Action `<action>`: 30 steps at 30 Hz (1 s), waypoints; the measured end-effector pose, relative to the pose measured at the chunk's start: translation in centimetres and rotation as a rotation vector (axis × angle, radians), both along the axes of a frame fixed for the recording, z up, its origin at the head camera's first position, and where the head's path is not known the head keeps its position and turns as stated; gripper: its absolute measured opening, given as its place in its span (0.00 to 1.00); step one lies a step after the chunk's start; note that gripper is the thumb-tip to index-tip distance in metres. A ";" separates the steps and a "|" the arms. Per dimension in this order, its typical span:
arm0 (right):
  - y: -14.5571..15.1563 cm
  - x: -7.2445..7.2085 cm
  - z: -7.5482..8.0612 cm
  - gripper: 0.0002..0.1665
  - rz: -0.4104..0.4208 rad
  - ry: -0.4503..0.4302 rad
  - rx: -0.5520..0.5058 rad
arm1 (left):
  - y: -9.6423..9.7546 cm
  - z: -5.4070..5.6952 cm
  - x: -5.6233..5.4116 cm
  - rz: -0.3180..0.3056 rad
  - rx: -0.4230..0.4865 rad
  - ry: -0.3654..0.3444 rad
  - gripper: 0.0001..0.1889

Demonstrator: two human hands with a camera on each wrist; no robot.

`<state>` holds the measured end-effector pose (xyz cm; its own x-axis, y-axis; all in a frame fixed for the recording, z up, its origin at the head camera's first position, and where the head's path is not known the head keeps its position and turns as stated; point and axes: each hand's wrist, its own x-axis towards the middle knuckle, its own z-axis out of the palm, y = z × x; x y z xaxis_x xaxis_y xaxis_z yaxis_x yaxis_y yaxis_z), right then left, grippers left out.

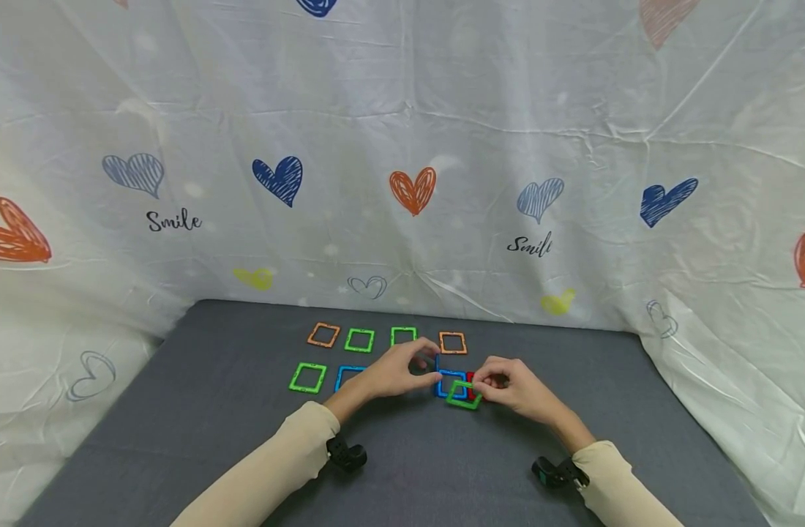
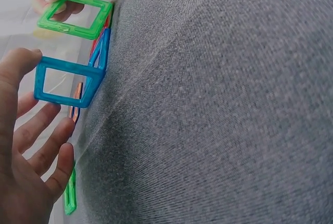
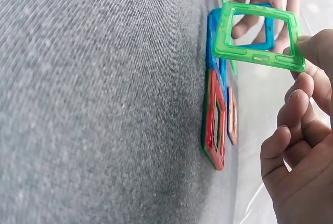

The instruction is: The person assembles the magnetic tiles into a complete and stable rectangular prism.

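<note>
My left hand [image 1: 396, 369] holds an upright blue square magnetic tile [image 2: 67, 65] by its outer edge, thumb at the top corner and fingers below. That tile stands along one side of a flat blue tile [image 1: 452, 372]. With thumb and fingertips, my right hand [image 1: 517, 388] pinches a green square tile [image 3: 255, 59] by one corner. Raised at a tilt, the green tile overlaps the flat blue one in the head view. Beside the flat blue tile lies a red tile [image 3: 212, 104], with a green edge showing beneath it in the right wrist view.
Behind the hands lie an orange tile [image 1: 452, 334] and a green tile [image 1: 404, 329]. Further left are another orange tile [image 1: 320, 345], two green tiles and a blue tile [image 1: 353, 368] partly behind my left arm. A printed curtain [image 1: 337, 249] hangs along the grey table's [image 1: 231, 410] back edge.
</note>
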<state>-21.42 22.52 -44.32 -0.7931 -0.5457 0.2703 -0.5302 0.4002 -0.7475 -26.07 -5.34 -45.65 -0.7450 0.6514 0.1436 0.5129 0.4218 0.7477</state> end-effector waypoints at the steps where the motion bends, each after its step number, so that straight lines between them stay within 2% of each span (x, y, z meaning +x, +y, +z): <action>1: -0.2 0.2 0.5 0.03 0.005 -0.007 0.000 | 0.0 0.0 0.0 0.000 -0.001 0.000 0.26; 5: -0.9 1.0 1.9 0.03 0.038 -0.009 -0.011 | 0.1 -0.1 -0.1 -0.004 -0.005 0.003 0.26; 7: -1.2 1.1 2.1 0.04 0.048 -0.001 -0.010 | 0.1 -0.1 -0.1 -0.007 -0.004 0.010 0.26; 10: -1.3 0.7 1.6 0.04 0.049 0.004 -0.001 | 0.1 -0.1 -0.1 -0.007 0.002 0.013 0.26; 18: -0.9 -1.1 -1.1 0.04 0.050 0.023 0.028 | 0.2 0.0 -0.2 -0.007 0.010 0.027 0.25; 30: -0.9 -1.6 -1.1 0.03 0.071 0.029 0.037 | 0.1 0.0 0.0 -0.002 0.006 0.016 0.26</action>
